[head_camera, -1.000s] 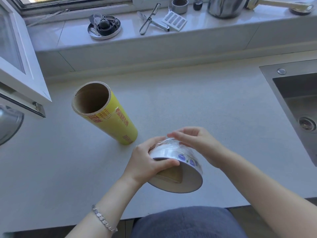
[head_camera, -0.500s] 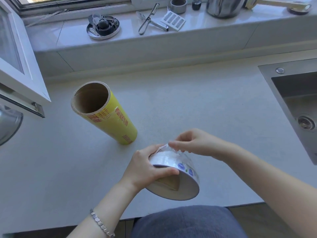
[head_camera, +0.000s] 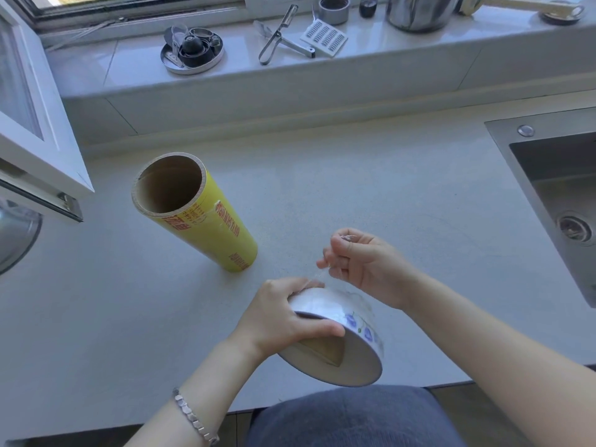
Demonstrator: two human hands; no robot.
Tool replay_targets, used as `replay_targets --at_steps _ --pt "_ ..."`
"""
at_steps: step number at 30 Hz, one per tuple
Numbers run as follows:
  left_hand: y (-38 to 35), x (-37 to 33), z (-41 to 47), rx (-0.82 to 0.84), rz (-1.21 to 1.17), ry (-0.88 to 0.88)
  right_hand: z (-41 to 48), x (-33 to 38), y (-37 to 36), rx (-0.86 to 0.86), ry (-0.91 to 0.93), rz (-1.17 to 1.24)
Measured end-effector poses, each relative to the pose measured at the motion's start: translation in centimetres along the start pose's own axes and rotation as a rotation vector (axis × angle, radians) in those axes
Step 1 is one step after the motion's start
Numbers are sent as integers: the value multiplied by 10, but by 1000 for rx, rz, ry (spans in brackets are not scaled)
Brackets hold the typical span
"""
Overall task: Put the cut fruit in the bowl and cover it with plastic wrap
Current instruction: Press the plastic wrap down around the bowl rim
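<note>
A white bowl (head_camera: 358, 324) with blue flower print is tilted with its mouth toward me, near the counter's front edge. A pale wedge of cut fruit (head_camera: 325, 351) shows inside. My left hand (head_camera: 283, 317) grips the bowl's left rim, thumb across its opening. My right hand (head_camera: 364, 266) is raised just above the bowl's far side and pinches a thin strand of clear plastic wrap (head_camera: 322, 272) that runs down to the bowl. A yellow roll of plastic wrap (head_camera: 213, 227) stands tilted on the counter to the left.
The steel sink (head_camera: 561, 201) sits at the right. An open window frame (head_camera: 38, 130) juts in at the left. The sill behind carries a tin of small parts (head_camera: 192, 50), a peeler (head_camera: 279, 35), a white grater (head_camera: 324, 37) and a metal pot (head_camera: 419, 11).
My right hand has lifted off the bowl's top and moved up and away, drawing out a strand of plastic wrap. The left hand keeps its grip on the bowl.
</note>
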State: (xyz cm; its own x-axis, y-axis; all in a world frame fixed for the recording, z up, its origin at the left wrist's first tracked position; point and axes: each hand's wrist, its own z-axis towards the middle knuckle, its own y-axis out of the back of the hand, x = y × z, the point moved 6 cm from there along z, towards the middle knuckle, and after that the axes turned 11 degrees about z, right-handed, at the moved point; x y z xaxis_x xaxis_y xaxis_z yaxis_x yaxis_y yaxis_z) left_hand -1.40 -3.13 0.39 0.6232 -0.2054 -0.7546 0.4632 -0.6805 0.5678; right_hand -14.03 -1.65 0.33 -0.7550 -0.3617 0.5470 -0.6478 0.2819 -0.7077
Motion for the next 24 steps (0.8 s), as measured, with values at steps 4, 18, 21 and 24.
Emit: replay_targets --at_steps 4,18,21,24 --pt "1 -5 1 -9 -22 -41 0 -1 14 -192 132 -157" --pt "7 -5 -2 -157 -148 -144 -19 -38 51 -422 -419 -414" --pt "4 -1 -5 -143 -135 -139 -19 -41 51 -343 -435 -409" --pt "2 3 -8 -142 -179 -111 -20 -39 50 -278 -435 -509"
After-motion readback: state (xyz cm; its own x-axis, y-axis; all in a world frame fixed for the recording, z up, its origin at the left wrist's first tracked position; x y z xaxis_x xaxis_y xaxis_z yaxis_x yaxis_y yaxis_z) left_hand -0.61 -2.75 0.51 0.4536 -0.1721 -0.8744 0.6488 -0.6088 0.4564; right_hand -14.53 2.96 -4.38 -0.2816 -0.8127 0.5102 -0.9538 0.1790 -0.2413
